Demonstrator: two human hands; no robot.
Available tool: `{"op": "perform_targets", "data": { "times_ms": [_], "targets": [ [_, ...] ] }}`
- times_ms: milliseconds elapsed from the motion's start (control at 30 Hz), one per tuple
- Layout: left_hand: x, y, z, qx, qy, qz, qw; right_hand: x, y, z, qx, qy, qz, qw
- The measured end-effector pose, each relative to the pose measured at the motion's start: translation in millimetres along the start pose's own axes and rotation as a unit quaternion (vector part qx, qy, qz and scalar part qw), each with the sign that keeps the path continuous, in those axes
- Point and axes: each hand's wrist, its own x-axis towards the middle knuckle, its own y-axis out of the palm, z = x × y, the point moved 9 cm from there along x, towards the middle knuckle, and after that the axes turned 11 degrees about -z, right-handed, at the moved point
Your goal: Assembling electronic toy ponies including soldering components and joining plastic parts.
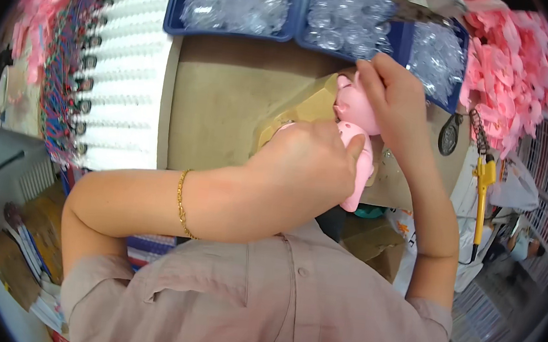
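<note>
A pink plastic piece (355, 106) with a rounded head and small ear-like points lies at a tan block (306, 108) on the bench. Below it, a longer pink section (361, 173) shows; I cannot tell whether the two are joined. My left hand (315, 158) is closed over the longer section, its fingertips mostly hidden behind the back of the hand. My right hand (393, 93) curls around the right side of the rounded head, thumb and fingers bent together near its top. Whatever is between those fingertips is too small to make out.
Blue bins (297, 38) of clear plastic parts line the back. At left, a white foam tray (131, 78) holds several small wired parts. Pink parts (515, 69) are heaped at right, above a hanging yellow-handled tool (485, 178) and a dark oval tag (449, 135).
</note>
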Motion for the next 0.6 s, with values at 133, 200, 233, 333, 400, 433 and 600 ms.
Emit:
{"op": "perform_targets", "data": {
  "times_ms": [133, 200, 233, 333, 400, 433, 600],
  "targets": [
    [6, -14, 7, -0.065, -0.025, -0.036, 0.997, -5, -3, -34, 0.242, 0.124, -0.042, 0.961],
    [8, -16, 5, -0.054, -0.004, -0.037, 0.998, -7, -24, -53, 0.447, 0.224, -0.129, 0.856],
    [6, -16, 2, -0.053, 0.006, -0.028, 0.998, -6, -41, -49, 0.528, 0.186, -0.164, 0.812],
    [7, -17, 0, -0.038, 0.009, -0.012, 0.999, 5, -50, -24, 0.574, 0.107, -0.182, 0.791],
    [8, -18, -2, -0.046, 0.017, -0.008, 0.999, -1, -8, -22, 0.450, 0.163, -0.129, 0.869],
    [10, -19, 1, -0.047, 0.009, -0.011, 0.999, 1, -5, -25, 0.478, 0.195, -0.118, 0.848],
    [8, -20, 1, -0.020, 0.020, -0.016, 0.999, 4, -72, -23, 0.468, 0.136, -0.253, 0.836]
  ]
}}
